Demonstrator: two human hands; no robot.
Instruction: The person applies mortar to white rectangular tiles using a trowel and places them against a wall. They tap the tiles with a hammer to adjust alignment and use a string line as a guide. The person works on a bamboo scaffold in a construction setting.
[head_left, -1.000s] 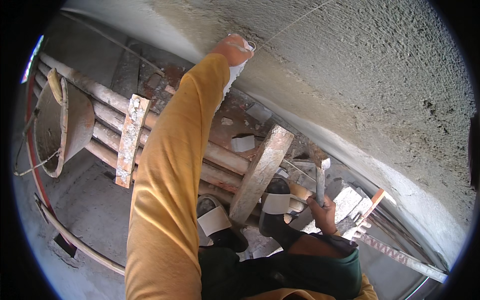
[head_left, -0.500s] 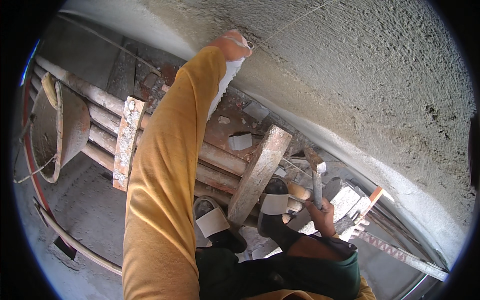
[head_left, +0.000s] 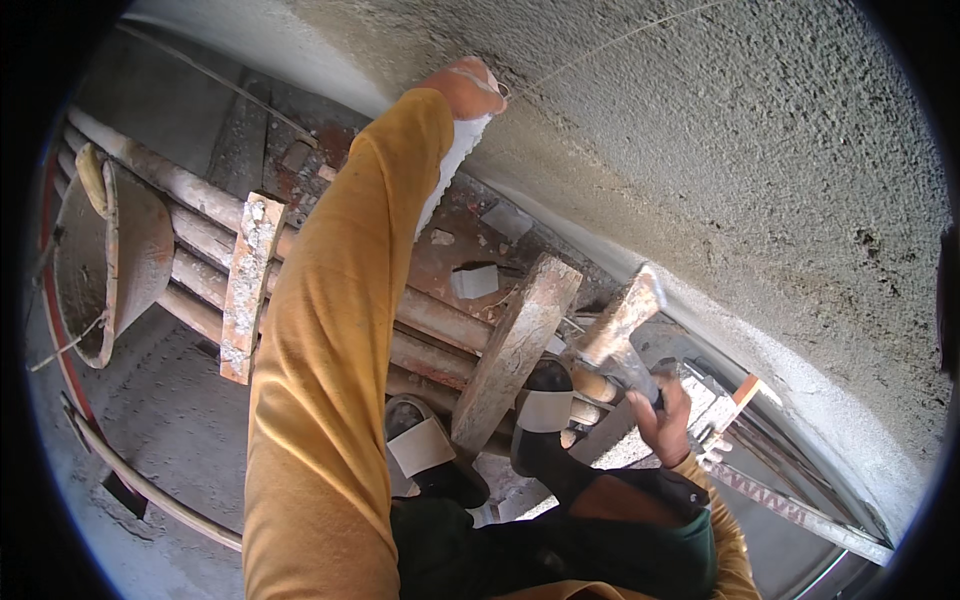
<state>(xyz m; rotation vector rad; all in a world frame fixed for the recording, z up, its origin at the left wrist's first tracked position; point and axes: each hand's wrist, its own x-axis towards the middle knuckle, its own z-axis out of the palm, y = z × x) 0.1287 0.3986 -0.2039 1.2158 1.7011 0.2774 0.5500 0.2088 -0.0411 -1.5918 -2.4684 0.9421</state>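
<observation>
My left hand [head_left: 467, 90] is closed up against the rough plastered wall [head_left: 760, 170], at the end of an outstretched yellow sleeve. A thin string [head_left: 600, 48] runs from its fingers along the wall to the upper right. Just below that hand is a white piece with a ragged edge [head_left: 452, 170], partly covered by my forearm; I cannot tell whether the fingers also touch it. Low on the right, my right hand [head_left: 665, 420] grips the handle of a hammer [head_left: 622, 312], whose plaster-specked head is tilted and smeared by motion.
I stand in sandals on wooden poles [head_left: 440, 315] crossed by a thick timber [head_left: 520, 350] and a brick-coloured, mortar-stained piece [head_left: 252, 285]. A worn bucket [head_left: 135, 250] hangs at the left. Broken tile [head_left: 475, 281] and rubble lie by the wall; a long straightedge [head_left: 800, 510] lies at right.
My right hand has swung the hammer, turning its head up toward the wall so that its broader side shows. My left hand has stayed almost in place.
</observation>
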